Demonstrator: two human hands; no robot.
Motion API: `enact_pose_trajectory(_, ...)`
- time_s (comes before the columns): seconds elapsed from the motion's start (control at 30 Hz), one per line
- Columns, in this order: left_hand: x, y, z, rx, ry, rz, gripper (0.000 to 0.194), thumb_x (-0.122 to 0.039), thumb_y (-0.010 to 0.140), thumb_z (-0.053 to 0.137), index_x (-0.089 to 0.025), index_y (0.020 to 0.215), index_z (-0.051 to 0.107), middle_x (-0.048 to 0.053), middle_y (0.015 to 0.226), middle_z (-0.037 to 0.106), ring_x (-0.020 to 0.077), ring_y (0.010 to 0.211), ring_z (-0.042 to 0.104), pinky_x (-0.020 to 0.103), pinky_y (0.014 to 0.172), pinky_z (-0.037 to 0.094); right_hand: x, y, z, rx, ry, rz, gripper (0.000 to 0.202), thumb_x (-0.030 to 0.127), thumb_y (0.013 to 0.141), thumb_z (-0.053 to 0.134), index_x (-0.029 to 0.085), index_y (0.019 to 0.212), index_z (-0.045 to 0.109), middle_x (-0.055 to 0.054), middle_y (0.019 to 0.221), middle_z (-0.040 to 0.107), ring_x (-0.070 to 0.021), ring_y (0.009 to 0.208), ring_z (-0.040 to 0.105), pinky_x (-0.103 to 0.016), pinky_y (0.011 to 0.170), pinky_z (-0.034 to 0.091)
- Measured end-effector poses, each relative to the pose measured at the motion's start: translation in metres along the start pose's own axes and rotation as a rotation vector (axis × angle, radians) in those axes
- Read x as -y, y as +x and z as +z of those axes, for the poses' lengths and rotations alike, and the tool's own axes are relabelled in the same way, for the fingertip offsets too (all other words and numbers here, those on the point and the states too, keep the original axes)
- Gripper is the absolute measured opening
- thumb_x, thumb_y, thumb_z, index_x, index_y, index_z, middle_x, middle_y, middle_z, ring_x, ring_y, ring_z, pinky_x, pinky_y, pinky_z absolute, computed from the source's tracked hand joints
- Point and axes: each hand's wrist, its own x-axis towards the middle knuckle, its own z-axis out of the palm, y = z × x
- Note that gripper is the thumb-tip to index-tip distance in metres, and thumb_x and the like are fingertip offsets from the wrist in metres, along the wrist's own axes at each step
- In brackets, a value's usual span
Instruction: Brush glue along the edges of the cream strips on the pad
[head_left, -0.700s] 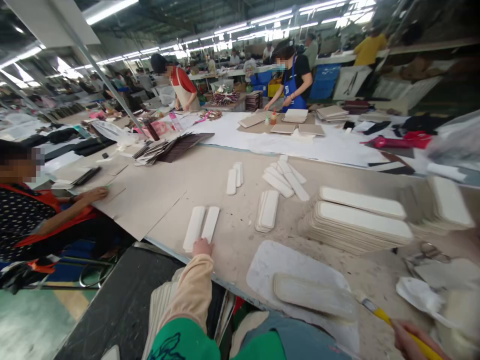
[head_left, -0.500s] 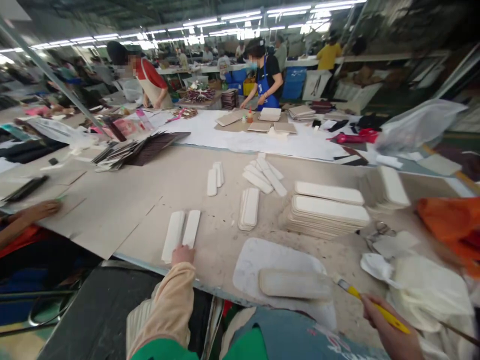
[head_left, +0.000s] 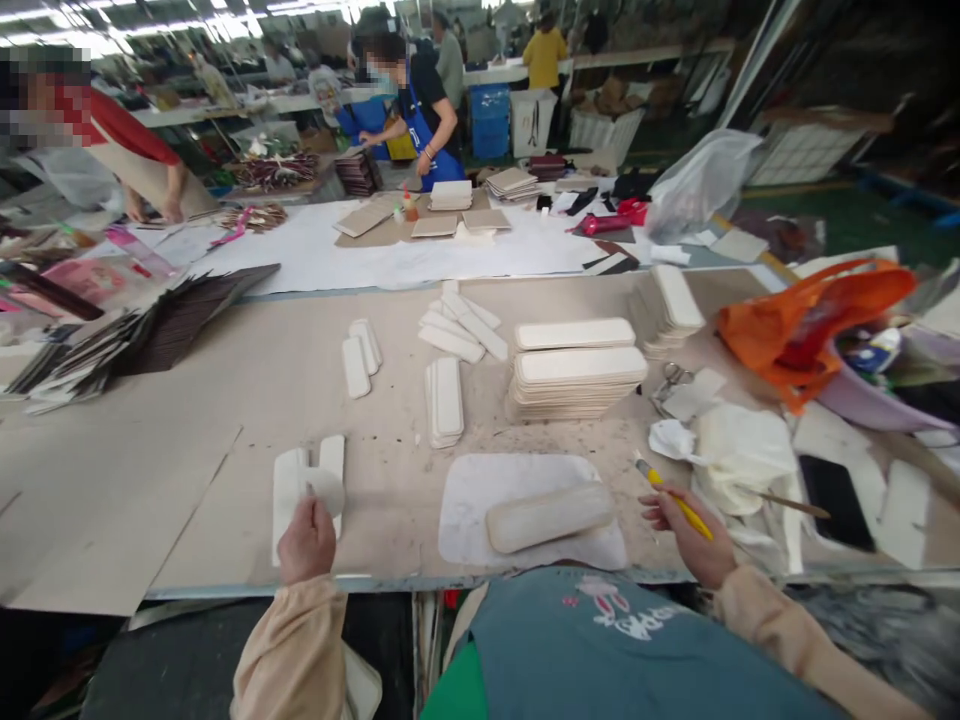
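Observation:
My left hand (head_left: 307, 540) is closed on a white piece (head_left: 327, 488), blurred by motion, over two pale strips (head_left: 289, 490) near the table's front edge. In my right hand (head_left: 694, 540) is a yellow-handled brush (head_left: 686, 512), its bristles pointing up and left. Between my hands, a long rounded panel (head_left: 551, 517) lies slightly tilted on a white sheet (head_left: 457, 500). Beyond it stand a tall stack of cream panels (head_left: 581, 385) and a small stack of narrow strips (head_left: 446, 400). More strips (head_left: 463, 325) are fanned out behind.
To the right are a crumpled cream cloth (head_left: 746, 450), scissors (head_left: 673, 382), a black phone (head_left: 836, 500) and an orange bag (head_left: 810, 320). Dark sheets (head_left: 165, 330) lie at the left. Across the table a person in a blue apron (head_left: 427, 130) and another in red (head_left: 127, 130) stand.
The view has turned right. My left hand has risen from the pale strips with a white piece in it. My right hand has moved farther forward with the brush, and the rounded panel lies at another angle.

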Motion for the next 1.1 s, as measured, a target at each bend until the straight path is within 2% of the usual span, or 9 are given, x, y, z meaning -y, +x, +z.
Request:
enact_pose_trajectory(0.07, -0.028, -0.020, -0.005, 0.048, -0.238, 0.167, 0.031, -0.037, 0.090, 0.035, -0.020, 0.105, 0.056, 0.006, 0.082, 0.068, 0.0222, 0.079, 0.067, 0.029, 0.067, 0.049, 0.000, 0.002, 0.003, -0.008, 0.019, -0.007, 0.047, 0.061, 0.072, 0.063, 0.019, 0.094, 0.058, -0.009, 0.090, 0.068, -0.0184, 0.071, 0.064, -0.031, 0.061, 0.054)
enact_pose_trajectory(0.17, -0.081, -0.059, -0.007, 0.337, -0.539, 0.470, 0.029, -0.040, 0.090, 0.036, -0.021, 0.101, 0.055, 0.000, 0.071, 0.066, 0.0155, 0.060, 0.065, 0.025, 0.061, 0.050, 0.002, 0.004, 0.011, 0.025, 0.096, -0.002, 0.042, 0.058, 0.075, 0.062, 0.019, 0.087, 0.054, -0.010, 0.098, 0.068, -0.0196, 0.082, 0.066, -0.032, 0.071, 0.054)
enact_pose_trajectory(0.3, -0.150, -0.104, -0.005, 0.657, -0.604, 0.846, 0.030, -0.036, 0.092, 0.033, -0.021, 0.093, 0.059, -0.001, 0.068, 0.063, 0.0104, 0.053, 0.058, 0.021, 0.058, 0.048, 0.008, 0.005, 0.023, 0.158, 0.245, 0.023, 0.039, 0.054, 0.075, 0.065, 0.022, 0.089, 0.047, -0.008, 0.114, 0.064, -0.0205, 0.096, 0.065, -0.035, 0.082, 0.052)
enact_pose_trajectory(0.4, -0.183, -0.123, -0.001, 0.771, -0.606, 0.964, 0.033, -0.035, 0.093, 0.032, -0.020, 0.089, 0.062, 0.001, 0.071, 0.064, 0.0104, 0.058, 0.057, 0.020, 0.060, 0.046, 0.008, 0.003, 0.027, 0.233, 0.310, 0.071, 0.039, 0.054, 0.075, 0.065, 0.024, 0.090, 0.044, -0.007, 0.119, 0.062, -0.0218, 0.098, 0.064, -0.038, 0.084, 0.051)
enact_pose_trajectory(0.5, -0.197, -0.130, 0.007, 0.814, -0.620, 1.005, 0.031, -0.032, 0.092, 0.036, -0.018, 0.086, 0.064, 0.002, 0.073, 0.064, 0.0114, 0.066, 0.057, 0.021, 0.065, 0.045, 0.003, 0.001, 0.022, 0.265, 0.333, 0.119, 0.043, 0.053, 0.072, 0.069, 0.025, 0.090, 0.042, -0.006, 0.119, 0.062, -0.0223, 0.092, 0.066, -0.038, 0.078, 0.053)
enact_pose_trajectory(0.63, -0.195, -0.136, 0.019, 0.924, -0.676, 0.892, 0.026, -0.031, 0.087, 0.045, -0.016, 0.079, 0.064, 0.001, 0.067, 0.061, 0.0110, 0.063, 0.055, 0.021, 0.063, 0.042, -0.011, -0.004, 0.007, 0.303, 0.292, 0.095, 0.046, 0.046, 0.068, 0.075, 0.025, 0.088, 0.038, -0.003, 0.102, 0.066, -0.0190, 0.083, 0.063, -0.029, 0.064, 0.053)
enact_pose_trajectory(0.8, -0.179, -0.146, 0.039, 1.184, -0.861, 0.384, 0.028, -0.036, 0.069, 0.066, -0.013, 0.085, 0.062, -0.003, 0.058, 0.057, 0.0089, 0.050, 0.051, 0.020, 0.050, 0.039, -0.037, -0.006, -0.011, 0.259, 0.193, 0.030, 0.045, 0.040, 0.065, 0.077, 0.024, 0.087, 0.041, 0.006, 0.071, 0.056, -0.0136, 0.065, 0.057, -0.028, 0.061, 0.052)
enact_pose_trajectory(0.9, -0.173, -0.150, 0.054, 1.124, -0.891, 0.170, 0.028, -0.035, 0.064, 0.067, -0.012, 0.079, 0.062, -0.002, 0.054, 0.057, 0.0088, 0.048, 0.052, 0.021, 0.050, 0.041, -0.051, -0.003, -0.013, 0.200, 0.052, -0.040, 0.044, 0.044, 0.065, 0.076, 0.024, 0.086, 0.042, 0.006, 0.066, 0.054, -0.0151, 0.061, 0.057, -0.028, 0.058, 0.049)
enact_pose_trajectory(1.1, -0.175, -0.139, 0.081, 0.879, -0.763, 0.024, 0.012, -0.027, 0.070, 0.060, -0.015, 0.072, 0.059, -0.003, 0.049, 0.056, 0.0099, 0.046, 0.054, 0.020, 0.047, 0.042, -0.049, 0.009, 0.006, 0.187, -0.335, -0.179, 0.035, 0.053, 0.073, 0.062, 0.024, 0.080, 0.044, 0.005, 0.061, 0.054, -0.0159, 0.054, 0.054, -0.027, 0.054, 0.043)
